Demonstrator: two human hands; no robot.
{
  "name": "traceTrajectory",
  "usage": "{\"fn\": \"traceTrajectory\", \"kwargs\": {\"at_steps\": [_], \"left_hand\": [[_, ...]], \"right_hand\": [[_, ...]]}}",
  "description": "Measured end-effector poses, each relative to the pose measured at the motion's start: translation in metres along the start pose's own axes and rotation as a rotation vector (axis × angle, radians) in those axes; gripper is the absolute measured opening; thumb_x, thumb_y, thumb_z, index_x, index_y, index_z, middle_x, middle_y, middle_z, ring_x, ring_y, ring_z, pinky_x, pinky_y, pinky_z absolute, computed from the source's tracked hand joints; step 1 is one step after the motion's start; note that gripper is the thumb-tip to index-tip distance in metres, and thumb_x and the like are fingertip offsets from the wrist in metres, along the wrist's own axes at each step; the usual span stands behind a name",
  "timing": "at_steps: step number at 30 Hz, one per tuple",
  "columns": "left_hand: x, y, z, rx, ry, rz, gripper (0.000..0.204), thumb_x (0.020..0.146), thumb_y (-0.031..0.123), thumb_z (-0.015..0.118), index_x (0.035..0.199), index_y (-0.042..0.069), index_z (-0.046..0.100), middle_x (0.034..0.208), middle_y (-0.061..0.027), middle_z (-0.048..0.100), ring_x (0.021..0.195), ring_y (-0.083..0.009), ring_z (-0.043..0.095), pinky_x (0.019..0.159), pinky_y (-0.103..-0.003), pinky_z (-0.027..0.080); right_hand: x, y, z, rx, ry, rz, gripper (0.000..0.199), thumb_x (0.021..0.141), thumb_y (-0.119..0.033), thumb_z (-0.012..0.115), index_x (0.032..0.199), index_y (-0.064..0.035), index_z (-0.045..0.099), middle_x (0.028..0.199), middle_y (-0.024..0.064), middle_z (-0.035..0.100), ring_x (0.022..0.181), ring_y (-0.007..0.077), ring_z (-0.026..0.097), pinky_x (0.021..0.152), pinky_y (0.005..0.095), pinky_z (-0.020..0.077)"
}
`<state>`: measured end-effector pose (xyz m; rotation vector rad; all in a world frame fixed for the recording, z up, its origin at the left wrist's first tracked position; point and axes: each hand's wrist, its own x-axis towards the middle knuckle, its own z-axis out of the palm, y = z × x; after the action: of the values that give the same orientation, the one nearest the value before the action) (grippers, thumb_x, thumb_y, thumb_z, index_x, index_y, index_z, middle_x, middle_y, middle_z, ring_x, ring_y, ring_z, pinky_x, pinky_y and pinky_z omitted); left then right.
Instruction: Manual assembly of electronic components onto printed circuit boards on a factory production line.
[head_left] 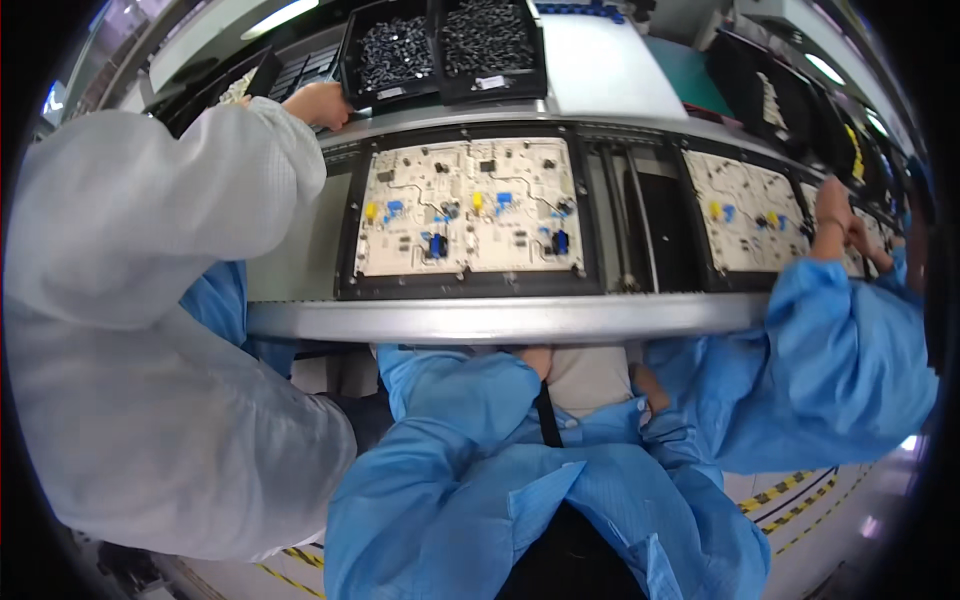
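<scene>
My left hand (537, 361) rests low in front of me, just under the metal rail (480, 318); only a patch of it shows beyond the blue sleeve. My right hand (651, 388) lies at my other side, partly covered by its cuff. The fingers of both are hidden. Straight ahead, beyond the rail, a black carrier frame (349, 262) holds two pale circuit boards, a left board (405, 250) and a right board (512, 252), with blue, yellow and black components. Neither hand touches them.
Black bins (442, 60) of small dark parts stand behind the line. At left, a person in white has a hand (318, 104) by the bins. At right, a co-worker in blue has a hand (833, 210) over another framed board (745, 215).
</scene>
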<state>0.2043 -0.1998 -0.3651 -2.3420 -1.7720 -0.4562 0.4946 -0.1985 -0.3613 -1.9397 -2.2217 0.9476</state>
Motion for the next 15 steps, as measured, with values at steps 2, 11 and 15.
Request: {"fn": "traceTrajectory", "kwargs": {"at_steps": [2, 11, 15], "left_hand": [[0.014, 0.036, -0.099, -0.430, -0.748, -0.003, 0.046, 0.085, 0.033, 0.059, 0.121, 0.007, 0.050, 0.107, -0.0177, 0.058, 0.097, -0.0331, 0.057, 0.091, -0.040, 0.043], [0.049, 0.054, -0.322, -1.138, -0.480, 0.363, 0.028, 0.087, 0.016, 0.057, 0.113, 0.004, 0.056, 0.097, -0.0116, 0.061, 0.094, -0.0229, 0.060, 0.081, -0.032, 0.047], [0.145, 0.038, -0.347, -1.222, -0.321, 0.088, 0.032, 0.090, 0.012, 0.054, 0.120, 0.002, 0.049, 0.105, -0.0083, 0.060, 0.099, -0.0158, 0.056, 0.088, -0.029, 0.044]], "right_hand": [[-0.058, 0.013, -0.022, -0.046, 0.040, 0.072, 0.018, 0.074, -0.015, 0.058, 0.086, -0.0036, 0.065, 0.080, 0.0172, 0.065, 0.073, 0.0354, 0.061, 0.070, 0.0437, 0.0491], [-0.148, -0.208, -0.254, 0.526, 0.070, -0.533, 0.012, 0.085, -0.002, 0.049, 0.094, -0.0005, 0.057, 0.071, 0.0048, 0.060, 0.066, 0.0118, 0.059, 0.062, 0.0254, 0.0481], [-0.024, -0.212, -0.347, 1.017, 0.477, -0.614, 0.022, 0.093, -0.012, 0.043, 0.108, 0.0008, 0.053, 0.075, 0.0068, 0.057, 0.067, 0.0146, 0.057, 0.062, 0.0255, 0.0470]]}}
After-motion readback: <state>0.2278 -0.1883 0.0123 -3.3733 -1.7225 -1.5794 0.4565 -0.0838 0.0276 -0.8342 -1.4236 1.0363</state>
